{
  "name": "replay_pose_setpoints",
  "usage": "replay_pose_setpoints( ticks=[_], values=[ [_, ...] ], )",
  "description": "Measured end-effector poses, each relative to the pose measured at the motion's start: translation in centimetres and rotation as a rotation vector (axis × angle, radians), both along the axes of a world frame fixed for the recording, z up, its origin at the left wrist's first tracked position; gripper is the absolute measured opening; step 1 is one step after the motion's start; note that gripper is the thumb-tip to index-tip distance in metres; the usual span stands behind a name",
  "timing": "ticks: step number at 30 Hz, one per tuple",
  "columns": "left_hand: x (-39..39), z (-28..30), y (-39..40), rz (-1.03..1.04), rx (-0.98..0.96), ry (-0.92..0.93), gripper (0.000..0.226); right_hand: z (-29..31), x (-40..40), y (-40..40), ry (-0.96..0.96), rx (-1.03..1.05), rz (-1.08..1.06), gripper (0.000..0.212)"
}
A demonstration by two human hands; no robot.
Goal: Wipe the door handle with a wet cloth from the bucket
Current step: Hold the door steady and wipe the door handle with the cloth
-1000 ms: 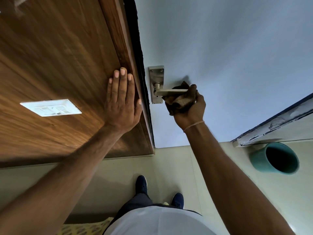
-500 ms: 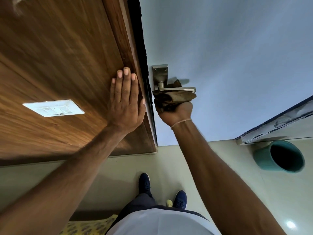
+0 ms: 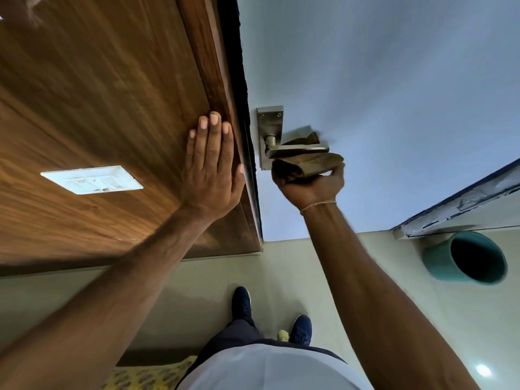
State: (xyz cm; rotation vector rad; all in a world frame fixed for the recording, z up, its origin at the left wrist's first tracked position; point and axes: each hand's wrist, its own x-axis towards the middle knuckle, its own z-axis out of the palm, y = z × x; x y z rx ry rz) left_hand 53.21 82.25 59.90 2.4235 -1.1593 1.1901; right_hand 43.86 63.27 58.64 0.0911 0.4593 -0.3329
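The right hand (image 3: 311,182) grips a crumpled brown cloth (image 3: 305,163), fingers curled around it from below, and presses it against the underside of the brushed-metal lever door handle (image 3: 295,148). A fold of the cloth also shows above the lever. The handle sits on a rectangular metal backplate (image 3: 270,122) at the left edge of the pale blue-grey door (image 3: 394,94). The left hand (image 3: 212,170) lies flat with fingers straight and together on the brown wood-grain panel (image 3: 98,94), just left of the door's edge, holding nothing. A white switch plate (image 3: 91,180) is further left on that panel. A teal bucket (image 3: 464,258) stands on the pale tiled floor (image 3: 295,266) to the right, well apart from the handle.
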Motion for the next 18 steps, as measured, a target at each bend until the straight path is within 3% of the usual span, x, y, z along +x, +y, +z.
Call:
replay_pose_setpoints(
  ticks=[4, 11, 18],
  values=[
    [0.0, 0.0, 0.1, 0.003, 0.0, -0.008, 0.088, 0.3, 0.5, 0.8, -0.029, -0.023, -0.017, 0.066],
    [-0.1, 0.0, 0.0, 0.009, 0.003, -0.008, 0.09, 1.4, 1.5, 1.0, 0.014, -0.104, 0.044, 0.066],
    [-0.2, 0.2, 0.0, 0.003, 0.004, -0.009, 0.088, 1.7, 0.6, -2.0, 0.156, -0.296, 0.045, 0.031]
  ],
)
